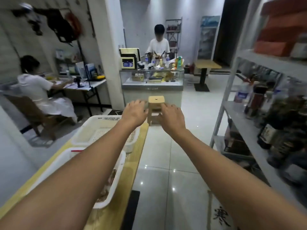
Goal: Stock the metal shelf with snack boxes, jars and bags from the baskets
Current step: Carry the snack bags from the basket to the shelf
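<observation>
Baskets sit on the long yellow wooden table [132, 163] at the left: the far white basket [86, 130] looks nearly bare inside, its perforated floor showing, while the near white basket [114, 185] holds some brownish packets, mostly hidden under the left forearm. Just past the table's far end stands a small wooden stool [156, 103] on the glossy tiled floor [166, 163].

Both arms reach straight forward, palms down. The left hand [135, 112] hangs above the far basket's rim with fingers loosely spread and curled a little, pinching nothing. The right hand [172, 117] hovers over the floor just beside the stool, fingers likewise relaxed and parted, empty.

Along the right side runs the grey metal shelf [239, 120]. Its middle level carries a clear water bottle [241, 94] and dark bottles [269, 135], all smeared by motion blur; the top level holds stacked orange-red boxes [280, 30]; lower down sits a dark carton [235, 143].

Farther off, a glass display counter [152, 83] crowded with bottles and a register screen [129, 53] has a person in a white shirt [158, 45] standing behind it. At the left, another person in white [35, 87] sits on a wooden chair at a cluttered desk [93, 83].
</observation>
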